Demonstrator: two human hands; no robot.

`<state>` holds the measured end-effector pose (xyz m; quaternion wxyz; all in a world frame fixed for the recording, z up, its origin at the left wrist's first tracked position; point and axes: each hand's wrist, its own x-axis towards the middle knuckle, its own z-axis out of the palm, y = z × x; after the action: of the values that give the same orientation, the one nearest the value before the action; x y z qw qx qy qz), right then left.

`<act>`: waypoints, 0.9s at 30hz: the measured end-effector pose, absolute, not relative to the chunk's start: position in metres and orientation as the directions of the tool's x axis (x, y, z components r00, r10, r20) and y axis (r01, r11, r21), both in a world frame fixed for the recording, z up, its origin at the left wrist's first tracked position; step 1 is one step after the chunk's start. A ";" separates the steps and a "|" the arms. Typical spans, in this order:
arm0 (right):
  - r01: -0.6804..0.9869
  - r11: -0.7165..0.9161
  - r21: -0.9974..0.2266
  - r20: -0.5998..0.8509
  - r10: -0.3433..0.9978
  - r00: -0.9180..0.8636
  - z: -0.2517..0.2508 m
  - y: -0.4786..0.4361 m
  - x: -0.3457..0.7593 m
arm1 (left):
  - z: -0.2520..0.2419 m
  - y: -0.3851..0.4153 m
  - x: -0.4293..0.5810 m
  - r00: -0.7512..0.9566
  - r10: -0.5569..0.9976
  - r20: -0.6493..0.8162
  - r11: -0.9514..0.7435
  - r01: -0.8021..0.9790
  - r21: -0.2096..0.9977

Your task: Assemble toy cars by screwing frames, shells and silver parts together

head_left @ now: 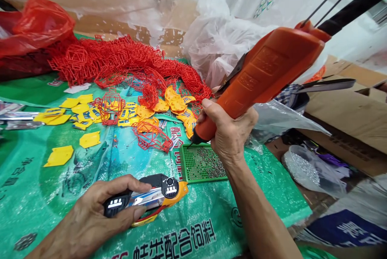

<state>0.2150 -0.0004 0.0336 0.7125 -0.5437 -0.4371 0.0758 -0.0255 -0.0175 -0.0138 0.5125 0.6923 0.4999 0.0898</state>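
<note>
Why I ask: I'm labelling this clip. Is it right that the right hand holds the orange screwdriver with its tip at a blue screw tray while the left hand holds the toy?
Not quite. The head view shows the screw tray is green, not blue. The rest stands: the right hand holds the orange screwdriver with its tip at the tray, and the left hand holds the toy.

Your left hand (99, 210) lies low at the bottom left, fingers and thumb curled in a closed grip, with the thumb stretched along the top. Your right hand (231, 134) is raised further forward and clenched in a fist-like grip. Its wrist is bent, and the bare forearm (260, 210) runs up from the lower right.
</note>
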 end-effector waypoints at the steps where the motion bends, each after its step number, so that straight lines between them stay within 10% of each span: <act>1: 0.367 0.396 -0.842 0.539 0.582 0.609 0.034 0.000 0.215 | -0.014 -0.017 -0.025 0.481 0.783 -0.393 0.030 0.603 0.797; 27: 0.346 0.403 -0.847 0.529 0.587 0.612 0.035 0.000 0.219 | -0.015 -0.017 -0.027 0.490 0.780 -0.390 0.023 0.600 0.799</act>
<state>0.2187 0.0002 0.0347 0.7175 -0.5399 -0.4321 0.0842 -0.0269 -0.0166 -0.0149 0.5137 0.6935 0.4975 0.0874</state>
